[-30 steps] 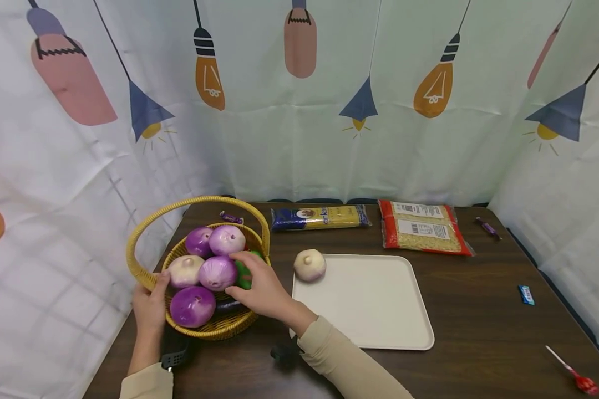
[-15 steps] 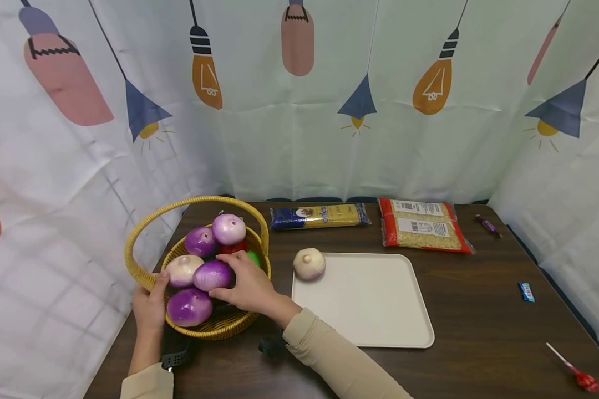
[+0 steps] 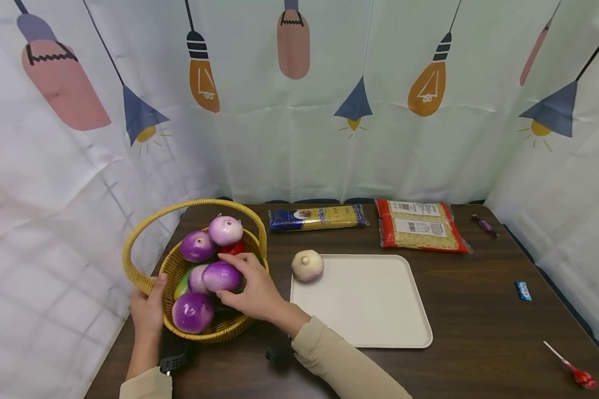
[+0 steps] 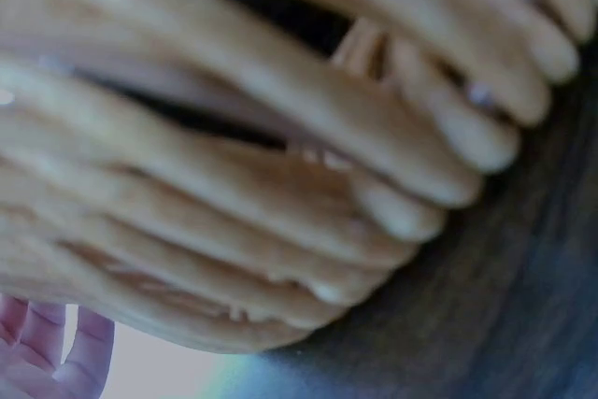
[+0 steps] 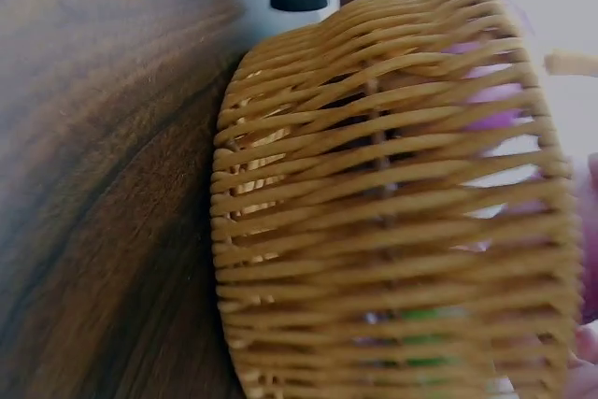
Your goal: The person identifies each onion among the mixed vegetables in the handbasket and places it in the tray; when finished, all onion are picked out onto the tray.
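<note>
A yellow wicker basket [image 3: 219, 333] with a tall arched handle stands on the left of the table. My left hand [image 3: 147, 307] grips its left rim by the handle's base, thumb on top. My right hand [image 3: 253, 291] pinches a purple onion [image 3: 222, 276] between thumb and fingers, over the basket. Around it lie a deep purple round vegetable [image 3: 193, 312], another purple one [image 3: 197, 246], a paler purple one [image 3: 225, 230] and a pale one [image 3: 197, 279] partly hidden behind the onion. Green [image 3: 182, 286] and red [image 3: 233, 248] pieces show beneath. The left wrist view shows the basket's weave [image 4: 280, 231] close up.
Right of the basket, a white tray [image 3: 364, 302] has a whitish bulb [image 3: 307, 266] at its upper left corner. A pasta packet [image 3: 318, 218] and a red-edged grain bag [image 3: 421, 226] lie at the back. Wrapped sweets [image 3: 485, 225] and a lollipop [image 3: 584, 379] lie on the right.
My right hand first moved left onto the onion, then slightly right with it. The whitish vegetable at the basket's left has shifted out of its place, baring a green piece. My left hand stays put.
</note>
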Tool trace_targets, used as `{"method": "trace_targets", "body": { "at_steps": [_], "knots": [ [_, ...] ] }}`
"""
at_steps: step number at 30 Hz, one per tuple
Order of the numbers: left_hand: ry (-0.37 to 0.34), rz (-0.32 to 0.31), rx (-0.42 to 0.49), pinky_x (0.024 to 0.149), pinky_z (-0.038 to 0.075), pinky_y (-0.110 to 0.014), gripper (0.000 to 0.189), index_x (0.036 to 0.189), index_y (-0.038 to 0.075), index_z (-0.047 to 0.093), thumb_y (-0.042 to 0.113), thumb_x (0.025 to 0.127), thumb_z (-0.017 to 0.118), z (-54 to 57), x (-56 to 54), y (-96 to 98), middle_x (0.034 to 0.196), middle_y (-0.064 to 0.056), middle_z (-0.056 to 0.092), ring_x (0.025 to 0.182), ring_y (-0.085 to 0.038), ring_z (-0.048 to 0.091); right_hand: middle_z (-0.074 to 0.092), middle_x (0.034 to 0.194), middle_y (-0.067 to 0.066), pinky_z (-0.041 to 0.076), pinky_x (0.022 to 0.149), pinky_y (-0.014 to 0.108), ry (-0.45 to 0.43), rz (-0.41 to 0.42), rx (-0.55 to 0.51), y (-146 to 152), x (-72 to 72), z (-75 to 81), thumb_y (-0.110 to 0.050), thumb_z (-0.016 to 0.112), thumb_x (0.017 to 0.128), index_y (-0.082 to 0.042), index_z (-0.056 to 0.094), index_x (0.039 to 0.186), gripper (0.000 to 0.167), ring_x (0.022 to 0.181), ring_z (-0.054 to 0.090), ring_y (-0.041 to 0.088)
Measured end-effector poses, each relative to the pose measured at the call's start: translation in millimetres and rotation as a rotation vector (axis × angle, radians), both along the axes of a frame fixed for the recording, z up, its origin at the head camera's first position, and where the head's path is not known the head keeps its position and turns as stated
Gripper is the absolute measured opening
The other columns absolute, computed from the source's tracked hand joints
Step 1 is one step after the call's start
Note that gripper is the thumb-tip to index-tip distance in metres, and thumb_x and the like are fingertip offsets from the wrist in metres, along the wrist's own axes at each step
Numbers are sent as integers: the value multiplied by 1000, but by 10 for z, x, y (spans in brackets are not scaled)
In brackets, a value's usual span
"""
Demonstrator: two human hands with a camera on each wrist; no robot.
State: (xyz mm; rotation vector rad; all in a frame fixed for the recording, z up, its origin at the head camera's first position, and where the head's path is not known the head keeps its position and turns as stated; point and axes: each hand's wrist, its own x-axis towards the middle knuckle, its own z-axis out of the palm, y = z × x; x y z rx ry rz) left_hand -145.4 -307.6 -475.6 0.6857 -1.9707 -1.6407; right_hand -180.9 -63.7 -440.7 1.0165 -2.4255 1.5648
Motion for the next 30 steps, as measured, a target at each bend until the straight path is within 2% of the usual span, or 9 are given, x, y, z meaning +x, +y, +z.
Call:
{"method": "trace_targets", "body": {
  "at_steps": [3, 6, 9, 12, 17, 21, 25, 27, 30],
  "knots": [
    [-7, -6, 28, 50, 42, -17, 16, 92, 18, 55, 30, 95, 64, 3, 10, -10, 74, 6, 55, 59, -5, 51, 42, 125, 2, 49, 87, 26, -93, 24, -126, 165, 25, 33, -19, 76, 82, -28, 53, 138, 61, 107, 52, 12],
    [0, -8, 43, 50, 42, -18, 15, 92, 19, 55, 30, 94, 65, 15, 14, -13, 74, 6, 55, 61, -5, 51, 38, 131, 4, 52, 86, 29, -175, 41, -223, 395, 36, 100, -9, 74, 82, -24, 55, 135, 59, 110, 53, 16],
    [10, 0, 43, 51, 42, -17, 13, 90, 20, 56, 28, 94, 66, 23, 16, -13, 74, 6, 56, 61, -5, 52, 37, 139, 9, 54, 85, 34, -246, 57, -304, 674, 71, 230, 0, 72, 83, -13, 53, 135, 57, 117, 52, 24],
    [16, 6, 32, 51, 43, -17, 13, 89, 19, 56, 27, 93, 66, 26, 22, -12, 73, 7, 57, 60, -5, 52, 39, 142, 16, 53, 86, 36, -259, 43, -341, 972, 83, 321, 4, 70, 85, -2, 51, 133, 53, 121, 50, 32],
    [12, 2, 53, 50, 43, -17, 14, 90, 19, 56, 27, 94, 66, 31, 22, -11, 73, 7, 56, 60, -5, 52, 49, 140, 15, 51, 90, 36, -249, -79, -315, 1474, -99, 170, -2, 68, 90, -3, 56, 131, 43, 123, 50, 33],
    [17, 3, 71, 49, 43, -18, 13, 90, 19, 56, 26, 94, 66, 32, 21, -15, 71, 6, 56, 58, -5, 52, 47, 144, 11, 47, 97, 44, -311, -242, -260, 1855, -277, 51, -14, 73, 89, -14, 51, 141, 56, 127, 48, 34],
    [18, -2, 48, 48, 42, -18, 13, 89, 19, 56, 26, 94, 65, 26, 19, -13, 70, 6, 56, 57, -5, 51, 40, 148, 12, 40, 102, 54, -429, -369, -195, 2177, -392, -2, -22, 75, 86, -21, 43, 146, 68, 131, 43, 38],
    [11, -2, 30, 49, 42, -18, 13, 88, 19, 56, 27, 94, 65, 20, 18, -10, 70, 6, 55, 57, -5, 51, 36, 149, 13, 38, 103, 55, -478, -385, -156, 2308, -433, -44, -23, 75, 86, -21, 41, 146, 69, 131, 40, 39],
    [5, 0, 16, 50, 42, -18, 13, 88, 20, 56, 27, 94, 65, 12, 14, -6, 71, 7, 55, 58, -5, 51, 33, 150, 16, 36, 104, 56, -543, -358, -107, 2458, -472, -121, -18, 75, 85, -19, 40, 146, 70, 131, 38, 41]
  ]
}}
